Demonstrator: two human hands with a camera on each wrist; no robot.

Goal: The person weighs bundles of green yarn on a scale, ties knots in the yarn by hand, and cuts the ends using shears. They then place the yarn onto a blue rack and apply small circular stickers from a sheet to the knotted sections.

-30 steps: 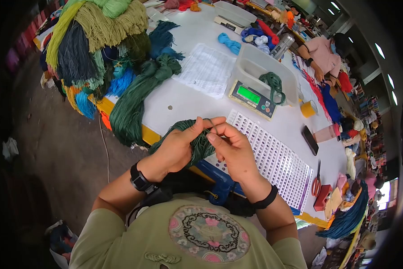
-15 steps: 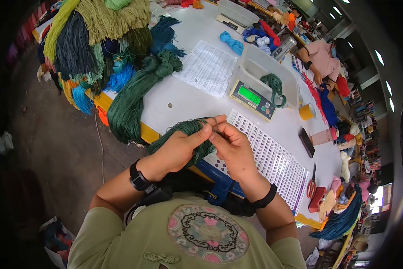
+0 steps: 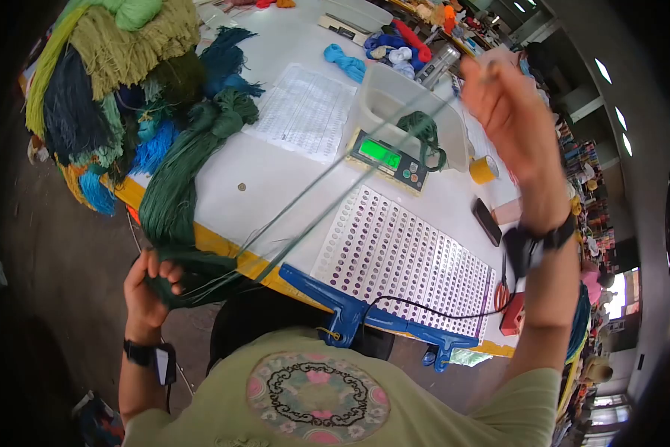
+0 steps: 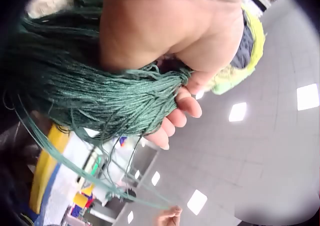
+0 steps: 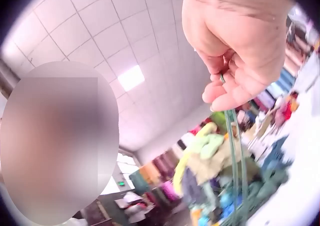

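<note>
My left hand [image 3: 147,292] grips a thick skein of dark green thread [image 4: 115,103] low at the table's left front edge, its fingers wrapped around the bundle. Far off to the upper right, my right hand [image 3: 510,119] is raised, blurred in the head view. In the right wrist view its curled fingers [image 5: 240,88] pinch a few green strands [image 5: 232,156]. Those strands run taut across the table from one hand to the other. A larger knotted green hank [image 3: 175,179] lies over the table edge just beyond my left hand.
A digital scale [image 3: 387,160] carries a clear plastic bin [image 3: 372,89] with a small green skein [image 3: 422,130] in it. A punched white card [image 3: 402,261] lies near the front edge, by blue clamps [image 3: 342,305]. Printed sheets [image 3: 303,112], a phone [image 3: 487,221] and piled yarn [image 3: 126,74] are around.
Both hands were together over the skein. Since then my right hand has swung up and right, drawing strands out, while my left has moved left and down with the skein.
</note>
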